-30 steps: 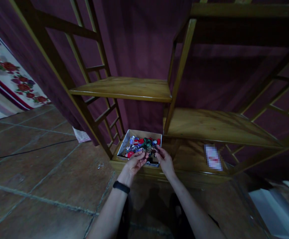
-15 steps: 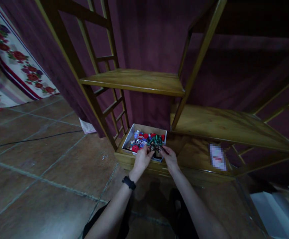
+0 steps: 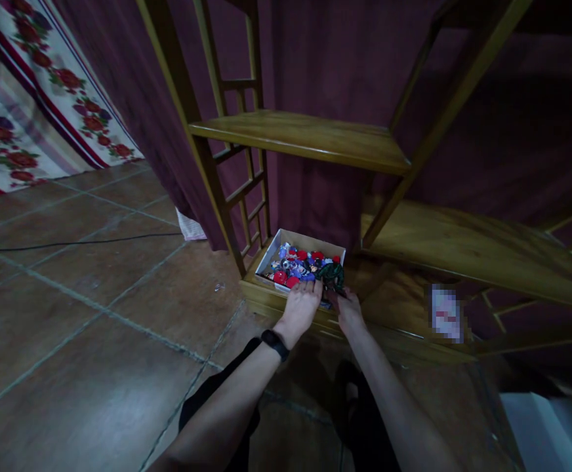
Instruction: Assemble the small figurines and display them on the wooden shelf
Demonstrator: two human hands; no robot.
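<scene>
A shallow white box (image 3: 310, 240) holds several small shiny pieces in red, blue and purple; their kind is too small to tell. My left hand (image 3: 302, 308), with a black band on its wrist, rests at the front rim. Its fingers curl down among the pieces, and the fingertips are hidden. At the box's right front corner, my right hand (image 3: 349, 314) is closed on a dark brown piece (image 3: 332, 295), partly covered by the fingers. A crumpled, glossy dark green piece (image 3: 331, 274) lies just behind it, inside the box.
The box stands on the low base of a wooden shelf unit (image 3: 296, 139), beside its left upright. A shelf board overhangs behind it. A blurred white and pink item (image 3: 446, 314) lies to the right. A black cable (image 3: 79, 242) crosses the tiled floor at left.
My hands were together on the dark piece; now the left has turned palm down over the box's front, and the right keeps the piece at the corner. The view has shifted.
</scene>
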